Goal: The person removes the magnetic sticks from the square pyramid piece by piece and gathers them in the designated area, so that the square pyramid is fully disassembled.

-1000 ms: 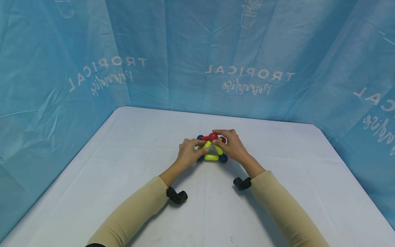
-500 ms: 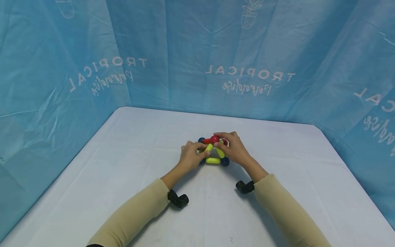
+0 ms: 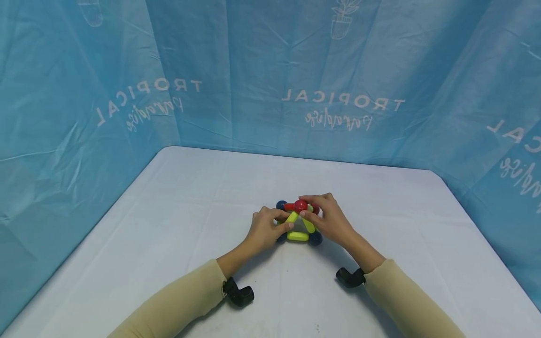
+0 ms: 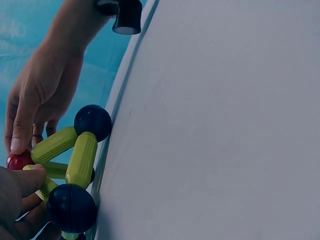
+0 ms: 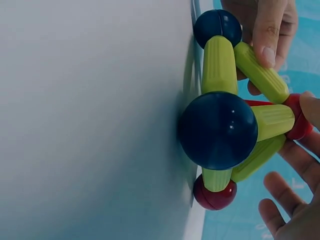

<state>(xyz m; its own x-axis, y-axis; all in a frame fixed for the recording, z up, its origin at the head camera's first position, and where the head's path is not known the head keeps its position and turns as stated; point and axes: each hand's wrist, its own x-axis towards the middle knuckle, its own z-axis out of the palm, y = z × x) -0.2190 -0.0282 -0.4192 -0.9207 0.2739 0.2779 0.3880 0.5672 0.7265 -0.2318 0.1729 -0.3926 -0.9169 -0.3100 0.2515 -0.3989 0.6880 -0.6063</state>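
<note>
A toy frame of chunky yellow-green rods (image 3: 297, 236) joined by balls stands on the table. Its apex is a red ball (image 3: 300, 206), from which slanting rods run down to dark blue balls (image 3: 315, 238) at the base. My left hand (image 3: 265, 228) pinches one slanting rod (image 5: 261, 73) between thumb and fingers. With thumb and fingertips, my right hand (image 3: 331, 218) grips the apex ball. A red rod (image 3: 289, 206) leads from the apex to a blue ball (image 3: 281, 205) at the back. Another red ball (image 5: 215, 192) shows low in the right wrist view.
A white cloth covers the table (image 3: 203, 197). Blue printed curtains (image 3: 253, 84) hang behind it and at both sides. Black wrist-worn camera pieces (image 3: 238, 293) stick out at both cuffs, close above the tabletop.
Both hands and the toy frame have come nearer to the person and shifted slightly right. The left hand keeps its pinch on the rod, the right its hold on the apex ball.
</note>
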